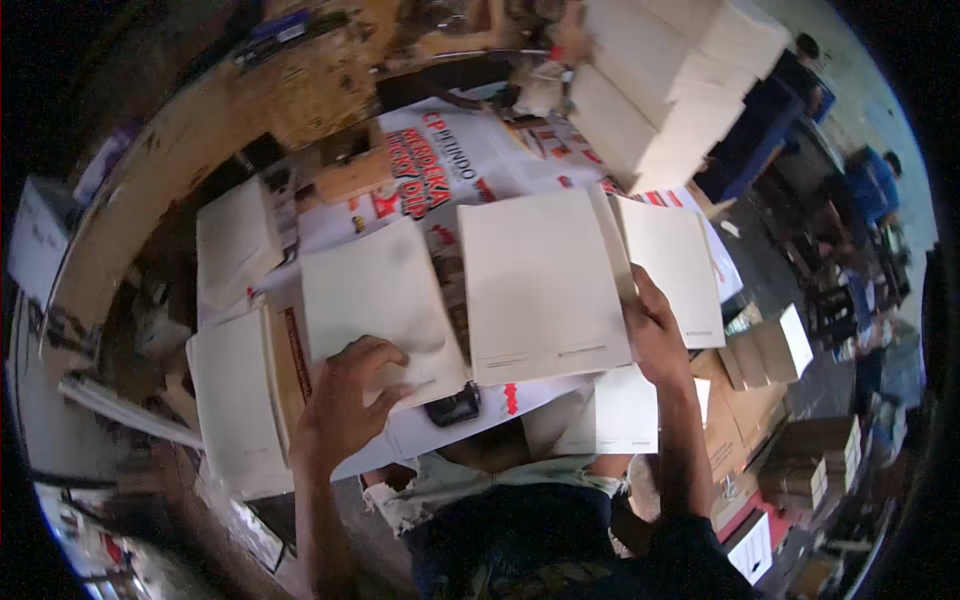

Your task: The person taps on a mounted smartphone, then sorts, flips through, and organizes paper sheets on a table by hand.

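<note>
My right hand [655,330] grips the right edge of a white paper stack [540,285] with small print along its bottom. The thumb lies near the edge, and the fingers beneath are hidden. My left hand [352,398] is over the lower left part of another white paper stack [375,290], thumb and fingers apart; whether the fingertips touch the paper I cannot tell. Left of that hand lies a further paper stack [238,395] with a brown strip beside it. Right of the gripped stack, another printed stack [672,268] lies partly covered.
A printed banner [470,150] covers the table. Tall piles of paper [660,95] rise at the back right. A dark object [455,407] sits at the front edge. Cardboard boxes [735,420] and paper bundles stand at right, with people [872,190] beyond.
</note>
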The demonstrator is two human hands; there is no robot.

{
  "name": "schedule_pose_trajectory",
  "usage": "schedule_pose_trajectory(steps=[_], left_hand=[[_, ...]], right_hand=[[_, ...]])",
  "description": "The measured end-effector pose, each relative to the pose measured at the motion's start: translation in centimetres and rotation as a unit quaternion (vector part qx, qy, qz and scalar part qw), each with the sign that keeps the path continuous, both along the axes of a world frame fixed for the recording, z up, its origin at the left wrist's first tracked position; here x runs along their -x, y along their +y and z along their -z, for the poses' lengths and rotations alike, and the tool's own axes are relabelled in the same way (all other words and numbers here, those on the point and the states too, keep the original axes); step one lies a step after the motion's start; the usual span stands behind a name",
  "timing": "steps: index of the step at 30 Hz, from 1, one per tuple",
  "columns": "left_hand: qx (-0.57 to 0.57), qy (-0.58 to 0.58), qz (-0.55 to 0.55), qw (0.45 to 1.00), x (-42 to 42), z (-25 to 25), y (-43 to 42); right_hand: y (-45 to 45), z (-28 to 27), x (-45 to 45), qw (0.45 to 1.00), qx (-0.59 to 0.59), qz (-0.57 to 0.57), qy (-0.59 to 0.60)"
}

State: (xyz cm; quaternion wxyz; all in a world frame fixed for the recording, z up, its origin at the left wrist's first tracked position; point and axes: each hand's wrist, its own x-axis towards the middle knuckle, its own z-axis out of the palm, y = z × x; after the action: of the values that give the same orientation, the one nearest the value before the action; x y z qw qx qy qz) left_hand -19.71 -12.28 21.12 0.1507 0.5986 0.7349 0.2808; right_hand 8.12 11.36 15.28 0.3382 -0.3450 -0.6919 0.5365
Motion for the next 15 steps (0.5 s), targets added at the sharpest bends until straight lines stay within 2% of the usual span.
schedule_pose_trajectory(steps=[1, 2, 3, 4, 5, 6, 7, 8, 9, 10, 11, 12, 13, 14, 15], left_hand=[[-0.002, -0.001, -0.015, 1.0, 0.3, 0.0, -0.6], [0.007, -0.106, -0.062, 0.992, 0.5, 0.1, -1.1], [0.014, -0.211, -0.105, 0.972, 0.6, 0.2, -1.4], [0.021, -0.198, -0.167, 0.966, 0.6, 0.1, -1.8], [0.018, -0.201, -0.173, 0.964, 0.5, 0.0, -2.4], [-0.048, -0.224, -0.226, 0.947, 0.6, -0.3, -3.0], [-0.114, -0.244, -0.278, 0.922, 0.6, -0.3, -3.7], [-0.174, -0.237, -0.307, 0.905, 1.0, 0.3, -4.6], [-0.244, -0.271, -0.291, 0.885, 1.8, 1.6, -6.3], [-0.37, -0.362, -0.334, 0.788, 2.1, 3.9, -7.3], [-0.485, -0.437, -0.365, 0.664, 2.1, 4.8, -7.7], [-0.487, -0.436, -0.369, 0.661, 2.5, 4.8, -8.7], [-0.479, -0.533, -0.29, 0.635, 2.7, 3.3, -9.1], [-0.461, -0.622, -0.204, 0.599, 3.1, 2.3, -9.2], [-0.462, -0.623, -0.203, 0.598, 3.7, 2.5, -8.8]], right_hand=[[-0.6, -1.4, 0.6, 0.996, 0.081, 0.046, 0.013], [-1.0, -2.2, 1.1, 0.983, 0.159, 0.094, 0.023], [-1.0, -2.3, 1.4, 0.984, 0.155, 0.084, 0.02], [-1.0, -2.3, 1.5, 0.985, 0.148, 0.08, 0.026], [-1.0, -2.4, 1.5, 0.986, 0.142, 0.078, 0.031], [-1.1, -2.6, 1.6, 0.987, 0.141, 0.072, 0.028], [-1.2, -3.2, 1.8, 0.995, 0.086, 0.04, -0.013], [-1.3, -3.8, 1.9, 0.998, 0.029, 0.007, -0.053], [-1.4, -4.0, 2.1, 0.995, -0.028, -0.027, -0.093], [-1.5, -3.4, 2.2, 0.999, -0.033, -0.035, -0.024], [-1.7, -3.4, 2.7, 0.998, -0.034, -0.042, -0.025], [-1.9, -3.4, 3.1, 0.995, 0.086, -0.023, 0.049], [-2.3, -3.4, 3.4, 0.971, 0.206, 0.0, 0.122], [-2.6, -2.4, 3.8, 0.984, 0.164, 0.02, 0.074], [-2.3, -0.4, 4.0, 0.993, 0.111, -0.032, 0.037]])
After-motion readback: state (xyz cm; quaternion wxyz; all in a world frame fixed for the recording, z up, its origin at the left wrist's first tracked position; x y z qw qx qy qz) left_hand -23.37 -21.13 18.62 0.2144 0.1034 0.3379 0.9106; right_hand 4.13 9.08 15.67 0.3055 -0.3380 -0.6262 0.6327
